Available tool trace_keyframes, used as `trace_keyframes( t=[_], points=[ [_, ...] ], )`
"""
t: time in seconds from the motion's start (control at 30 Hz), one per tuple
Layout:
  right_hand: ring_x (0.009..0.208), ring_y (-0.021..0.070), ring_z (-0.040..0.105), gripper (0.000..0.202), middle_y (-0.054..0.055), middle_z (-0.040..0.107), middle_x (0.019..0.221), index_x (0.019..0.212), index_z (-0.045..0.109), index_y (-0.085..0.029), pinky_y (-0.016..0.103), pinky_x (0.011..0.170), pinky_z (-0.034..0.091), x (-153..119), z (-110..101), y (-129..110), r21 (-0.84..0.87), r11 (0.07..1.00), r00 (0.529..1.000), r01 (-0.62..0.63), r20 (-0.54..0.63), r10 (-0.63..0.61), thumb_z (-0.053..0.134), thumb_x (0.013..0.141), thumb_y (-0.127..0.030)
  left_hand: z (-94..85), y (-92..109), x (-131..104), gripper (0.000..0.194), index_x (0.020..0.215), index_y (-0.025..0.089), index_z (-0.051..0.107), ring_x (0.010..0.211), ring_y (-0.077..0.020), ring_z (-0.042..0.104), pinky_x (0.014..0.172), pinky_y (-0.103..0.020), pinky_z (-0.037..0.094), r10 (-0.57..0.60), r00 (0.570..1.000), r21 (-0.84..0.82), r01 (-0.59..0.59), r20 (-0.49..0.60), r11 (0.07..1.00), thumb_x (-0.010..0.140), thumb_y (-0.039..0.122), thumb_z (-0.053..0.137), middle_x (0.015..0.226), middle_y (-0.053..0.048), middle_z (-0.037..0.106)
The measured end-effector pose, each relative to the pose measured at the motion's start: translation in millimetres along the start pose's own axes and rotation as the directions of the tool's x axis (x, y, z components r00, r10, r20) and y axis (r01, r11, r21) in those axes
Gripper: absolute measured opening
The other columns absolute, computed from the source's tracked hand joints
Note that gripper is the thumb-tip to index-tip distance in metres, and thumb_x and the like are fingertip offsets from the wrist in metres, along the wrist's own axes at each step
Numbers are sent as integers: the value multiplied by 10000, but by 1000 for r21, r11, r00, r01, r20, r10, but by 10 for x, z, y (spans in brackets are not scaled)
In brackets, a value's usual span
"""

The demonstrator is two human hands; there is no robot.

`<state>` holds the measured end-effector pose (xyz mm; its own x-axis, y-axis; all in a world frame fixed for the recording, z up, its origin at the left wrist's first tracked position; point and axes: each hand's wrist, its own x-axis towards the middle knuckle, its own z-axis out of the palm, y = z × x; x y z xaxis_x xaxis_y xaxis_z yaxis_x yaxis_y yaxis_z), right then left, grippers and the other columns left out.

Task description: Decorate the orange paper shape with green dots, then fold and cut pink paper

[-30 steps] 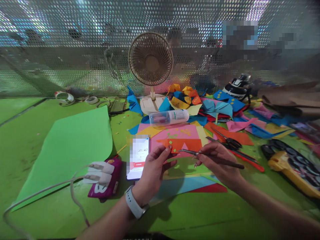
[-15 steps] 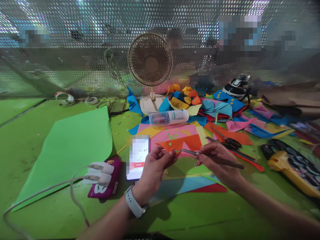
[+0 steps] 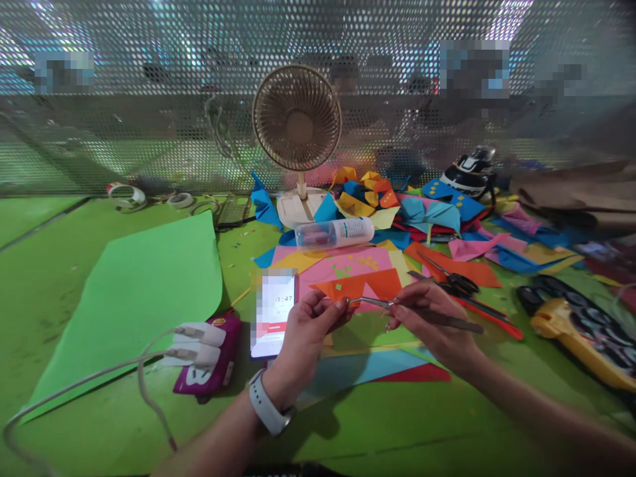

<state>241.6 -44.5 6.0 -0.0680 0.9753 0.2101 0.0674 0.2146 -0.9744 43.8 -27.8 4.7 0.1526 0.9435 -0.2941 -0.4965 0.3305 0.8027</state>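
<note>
My left hand (image 3: 313,328), with a pale watch on its wrist, is closed in a pinch at the bent tip of the metal tweezers (image 3: 437,318). What lies between its thumb and finger is too small to name. My right hand (image 3: 434,321) grips the tweezers around their middle, and the tips point left to my left fingertips. Just behind the hands lies orange paper (image 3: 385,283) with a tiny green square on it. Pink paper (image 3: 318,262) with small green and yellow bits is farther back. Light blue paper (image 3: 368,366) lies beneath the hands.
A lit phone (image 3: 273,315) and a purple power block (image 3: 211,361) with white plugs sit left. Behind stand a fan (image 3: 298,126), a clear bottle (image 3: 335,233) and folded papers (image 3: 430,213). Scissors (image 3: 460,285) lie right. Green paper (image 3: 144,285) covers the left.
Both hands stay almost in place, with the tweezer tip still at my left fingertips. The whole view has shifted very slightly.
</note>
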Motion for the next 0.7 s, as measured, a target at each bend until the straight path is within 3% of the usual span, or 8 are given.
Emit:
trace_keyframes(
  t=[0.47, 0.7],
  points=[
    [586, 144, 686, 149, 1, 684, 656, 880, 542, -198, 232, 560, 564, 13, 9, -51, -16, 999, 999, -40, 6, 40, 664, 820, -258, -26, -26, 4, 362, 743, 177, 462, 786, -145, 679, 840, -270, 505, -8, 1000, 32, 9, -23, 999, 665, 228, 811, 646, 36, 610],
    [587, 144, 685, 181, 15, 697, 710, 878, 530, -197, 246, 568, 571, 29, 17, -21, 89, 992, 996, -90, 31, 87, 674, 815, -287, -23, -34, 0, 354, 754, 185, 457, 789, -148, 678, 805, -256, 485, -1, 1000, 50, 2, -18, 999, 678, 232, 800, 622, 55, 586]
  ],
)
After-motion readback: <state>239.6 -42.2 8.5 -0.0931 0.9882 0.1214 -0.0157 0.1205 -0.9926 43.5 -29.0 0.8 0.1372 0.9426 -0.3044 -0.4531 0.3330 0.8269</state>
